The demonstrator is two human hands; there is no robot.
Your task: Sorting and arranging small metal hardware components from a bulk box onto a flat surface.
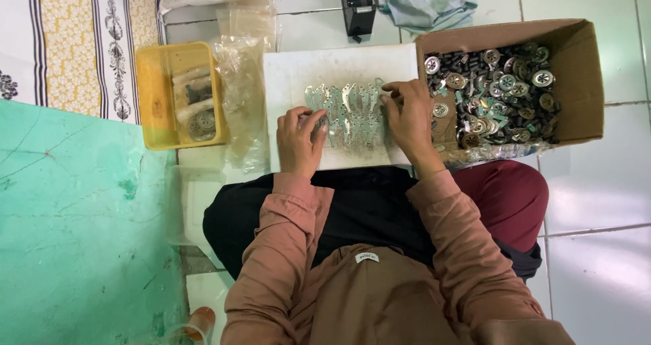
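Sorting flat metal pieces on a white board that lies on the tiled floor. Cardboard box at the board's right edge, heaped with dark bits and shiny round discs. Yellow plastic tray off the left edge, crinkled clear bags between. Metal plates, thin, dull silver, laid in overlapping rows mid-board. Left hand and right hand rest fingers-down on the rows' ends, clamped on nothing. Next move probably needs a fingertip pinch.

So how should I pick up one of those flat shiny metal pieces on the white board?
Probably pinch a piece at the end of the metal row, by its thin edges, coming from above. They lie flat and packed together on the white board, so the end piece leaves fingertips most room.
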